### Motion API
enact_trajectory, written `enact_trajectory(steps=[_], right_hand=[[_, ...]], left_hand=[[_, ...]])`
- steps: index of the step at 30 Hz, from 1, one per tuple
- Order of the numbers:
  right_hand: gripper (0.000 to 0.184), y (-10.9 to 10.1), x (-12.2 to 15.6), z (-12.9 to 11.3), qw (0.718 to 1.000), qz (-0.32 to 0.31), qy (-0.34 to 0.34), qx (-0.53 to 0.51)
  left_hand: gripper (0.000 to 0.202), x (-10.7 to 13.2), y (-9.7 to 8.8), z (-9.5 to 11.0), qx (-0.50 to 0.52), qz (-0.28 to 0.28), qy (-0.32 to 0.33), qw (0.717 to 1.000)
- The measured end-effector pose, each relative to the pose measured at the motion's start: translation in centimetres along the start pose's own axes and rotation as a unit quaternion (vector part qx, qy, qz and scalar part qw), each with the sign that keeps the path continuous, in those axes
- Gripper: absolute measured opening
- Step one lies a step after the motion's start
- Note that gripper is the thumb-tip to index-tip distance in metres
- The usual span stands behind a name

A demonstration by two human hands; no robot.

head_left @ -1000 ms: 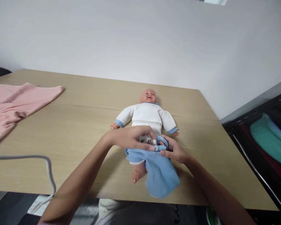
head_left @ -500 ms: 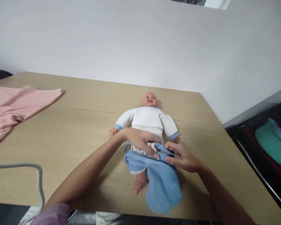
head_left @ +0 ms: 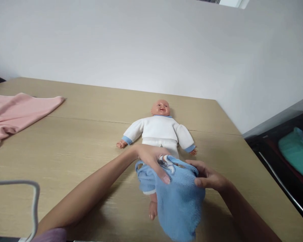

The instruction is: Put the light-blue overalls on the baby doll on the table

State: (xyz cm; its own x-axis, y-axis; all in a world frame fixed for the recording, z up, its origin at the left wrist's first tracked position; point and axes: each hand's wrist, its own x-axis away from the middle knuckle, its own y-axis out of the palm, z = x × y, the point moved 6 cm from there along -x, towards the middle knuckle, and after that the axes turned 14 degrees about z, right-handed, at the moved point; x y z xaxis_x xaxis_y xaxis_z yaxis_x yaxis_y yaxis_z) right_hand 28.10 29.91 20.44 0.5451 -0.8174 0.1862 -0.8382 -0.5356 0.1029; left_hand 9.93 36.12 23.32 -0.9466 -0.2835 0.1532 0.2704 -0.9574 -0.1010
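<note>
A baby doll (head_left: pixel 159 129) in a white top with blue cuffs lies on its back, head away from me. Blue doll overalls (head_left: pixel 180 198) with a white print at the waist are around its lower body. One bare foot pokes out of the left leg opening; the other leg is hidden under the cloth. My left hand (head_left: pixel 154 159) reaches across the doll's waist, its thumb over the overalls and its fingers at the waistband, partly hidden. On the right side, my right hand (head_left: pixel 210 176) pinches the edge of the overalls between thumb and fingers.
The wooden table (head_left: pixel 91 141) meets a white wall (head_left: pixel 131 47) at the back. Pink cloth (head_left: pixel 17 111) lies at the left. A grey-white cable (head_left: pixel 35 201) curves at the lower left. Right of the table are a black-framed object and a green item (head_left: pixel 295 151).
The blue overalls are pulled toward me and to the right, showing more of the doll's white waist. Both hands moved slightly nearer with the cloth, and the view shifted a little.
</note>
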Motion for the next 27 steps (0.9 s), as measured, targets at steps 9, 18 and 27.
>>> enact_trajectory(steps=[9, 18, 27], right_hand=[[0.040, 1.4, 0.6, 0.7, 0.998, -0.037, 0.012, 0.049], [0.061, -0.7, 0.2, 2.8, 0.993, 0.072, 0.035, -0.088], [0.078, 1.4, 0.6, 2.9, 0.996, -0.064, 0.040, -0.052]], left_hand=[[0.045, -0.1, -0.1, 1.0, -0.003, 0.052, 0.034, 0.998], [0.050, -0.1, 0.4, -0.3, 0.072, -0.034, -0.007, 0.997], [0.046, -0.3, -1.0, -1.9, 0.058, 0.081, -0.006, 0.995]])
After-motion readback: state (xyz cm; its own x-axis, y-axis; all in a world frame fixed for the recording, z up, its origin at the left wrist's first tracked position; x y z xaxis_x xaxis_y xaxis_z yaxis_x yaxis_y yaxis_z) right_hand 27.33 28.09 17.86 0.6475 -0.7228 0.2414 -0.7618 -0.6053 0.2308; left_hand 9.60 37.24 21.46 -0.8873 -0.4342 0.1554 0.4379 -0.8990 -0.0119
